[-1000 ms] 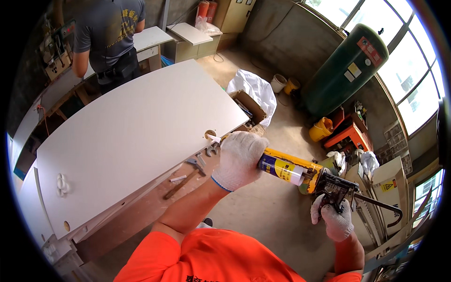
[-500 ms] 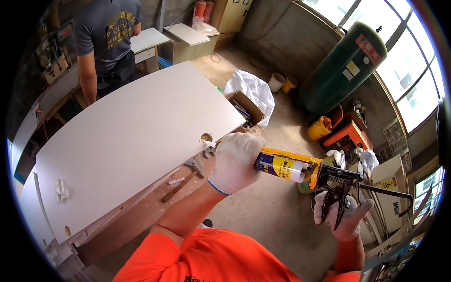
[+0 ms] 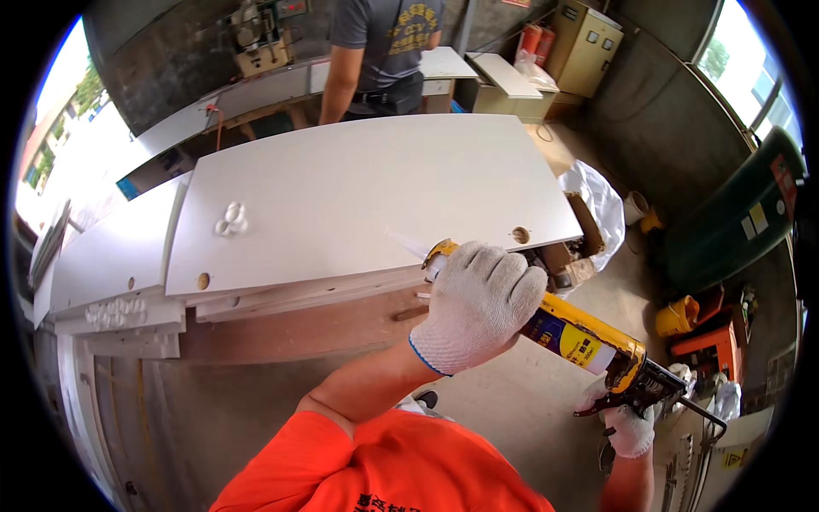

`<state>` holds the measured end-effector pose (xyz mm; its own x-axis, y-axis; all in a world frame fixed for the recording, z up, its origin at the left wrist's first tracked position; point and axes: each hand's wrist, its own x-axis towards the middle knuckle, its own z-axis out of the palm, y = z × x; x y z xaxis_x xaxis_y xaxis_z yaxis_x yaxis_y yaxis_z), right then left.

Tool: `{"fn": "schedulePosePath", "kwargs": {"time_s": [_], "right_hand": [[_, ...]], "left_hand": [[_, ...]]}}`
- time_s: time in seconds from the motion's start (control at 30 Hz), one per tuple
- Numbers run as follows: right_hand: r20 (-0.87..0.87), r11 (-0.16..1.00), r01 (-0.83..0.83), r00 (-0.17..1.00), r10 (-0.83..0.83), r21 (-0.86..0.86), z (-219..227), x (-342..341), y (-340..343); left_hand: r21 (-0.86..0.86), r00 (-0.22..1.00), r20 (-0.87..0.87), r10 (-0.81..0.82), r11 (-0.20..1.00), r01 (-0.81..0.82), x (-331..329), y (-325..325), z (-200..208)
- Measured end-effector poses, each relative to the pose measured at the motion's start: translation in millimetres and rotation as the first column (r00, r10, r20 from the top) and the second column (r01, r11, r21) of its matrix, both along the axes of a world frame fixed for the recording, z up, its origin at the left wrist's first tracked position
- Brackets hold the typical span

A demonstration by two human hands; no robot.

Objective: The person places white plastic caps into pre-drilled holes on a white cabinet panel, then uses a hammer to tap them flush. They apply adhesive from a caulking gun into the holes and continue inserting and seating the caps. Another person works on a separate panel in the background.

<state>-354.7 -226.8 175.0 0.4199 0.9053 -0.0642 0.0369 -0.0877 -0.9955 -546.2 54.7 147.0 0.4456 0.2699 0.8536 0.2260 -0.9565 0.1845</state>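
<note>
I hold a yellow caulking gun (image 3: pixel 636 358) loaded with a blue, yellow and white cartridge (image 3: pixel 570 337). My gloved left hand (image 3: pixel 479 307) is wrapped round the front of its barrel. At the handle end, my gloved right hand (image 3: pixel 630 427) is closed on the grip, its fingers partly hidden by the gun. The pale nozzle (image 3: pixel 404 245) points over a large white panel (image 3: pixel 367 188); whether it touches is unclear. The panel has a round hole near its right end and another at its near left corner. A cluster of small white round pieces (image 3: pixel 231 219) sits on its left part.
Another white panel (image 3: pixel 111 247) lies to the left, with more white pieces (image 3: pixel 115 313) below its edge. Beyond the bench stands a person in a grey shirt (image 3: pixel 388 51). A cardboard box (image 3: pixel 573 264), a white sack (image 3: pixel 601 205) and a green tank (image 3: pixel 725 222) are on the right.
The view has swung left, so the panel and room appear shifted. The nozzle has moved from beside the right-end hole to over the panel further left. Both hands keep hold of the gun.
</note>
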Motion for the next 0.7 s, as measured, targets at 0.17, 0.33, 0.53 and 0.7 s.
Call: {"fn": "schedulePosePath", "kwargs": {"time_s": [0.17,0.33,0.53,0.7], "right_hand": [[-0.187,0.949,-0.313,0.934,0.305,-0.019,-15.8,-40.3,55.5],[-0.233,0.871,-0.490,0.853,0.467,-0.047,-14.2,-81.6,99.8],[-0.231,0.830,-0.550,0.823,0.520,-0.091,-1.0,-154.4,149.7],[-0.074,0.858,-0.478,0.878,0.473,-0.187,29.0,-219.4,174.7]], "left_hand": [[-0.055,0.963,-0.094,0.253,0.964,-0.259,-111.6,-6.1,-8.3],[-0.063,0.921,-0.025,0.388,0.919,-0.389,-193.5,3.8,-13.3],[-0.105,0.885,0.023,0.464,0.882,-0.460,-268.9,35.5,-25.9],[-0.196,0.888,0.075,0.453,0.880,-0.433,-309.8,58.9,-44.0]]}}
